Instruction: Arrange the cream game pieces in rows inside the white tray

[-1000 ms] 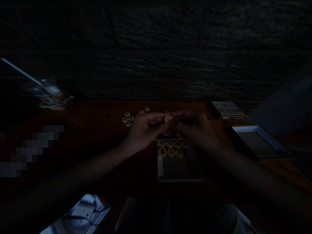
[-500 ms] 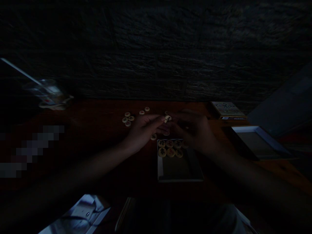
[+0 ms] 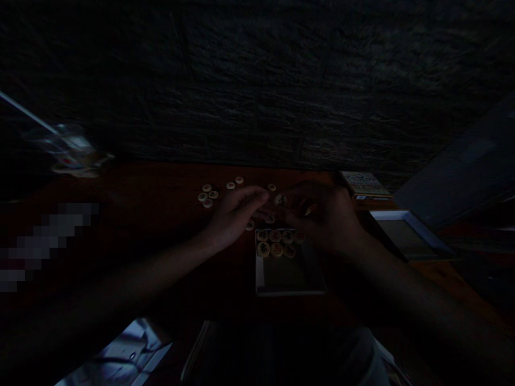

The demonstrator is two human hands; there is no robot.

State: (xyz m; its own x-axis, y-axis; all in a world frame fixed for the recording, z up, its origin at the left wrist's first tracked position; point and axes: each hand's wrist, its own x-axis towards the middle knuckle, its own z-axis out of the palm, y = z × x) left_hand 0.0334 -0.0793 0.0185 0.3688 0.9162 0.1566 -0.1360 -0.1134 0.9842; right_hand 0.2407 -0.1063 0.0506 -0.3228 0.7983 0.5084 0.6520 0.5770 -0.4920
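L hand [image 3: 235, 217] open, R hand [image 3: 325, 220] curled, grip unclear, over dark wood table [image 3: 161, 182], brick wall [image 3: 257, 91] behind.

Dark and reddish brush-style characters are marked on the faces of the round xiangqi pieces [image 3: 276, 249] set in the white tray [image 3: 259, 273], but at this blur and in this dim light no single character can be read with certainty. Small print and a pattern are shown on the lid of the box [image 3: 365, 183] at the far edge of the worktop [image 3: 153, 185]; these are too small to be read.
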